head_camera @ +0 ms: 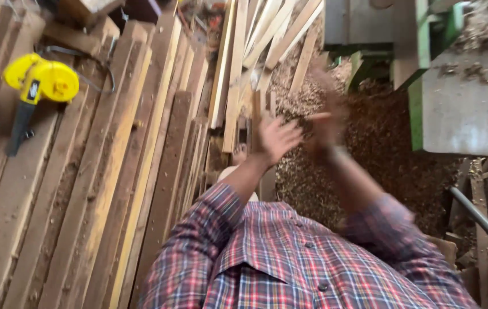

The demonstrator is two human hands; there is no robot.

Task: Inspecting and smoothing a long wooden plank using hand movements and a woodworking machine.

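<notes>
Motion blur smears the right hand (325,123) — its grip unreadable, a thin pale wooden stick (318,116) by it; the left hand (275,139) shows spread fingers above sawdust-strewn floor (381,143).

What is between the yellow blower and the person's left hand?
In the head view, long wooden planks lie side by side between the yellow blower and the left hand.
</notes>
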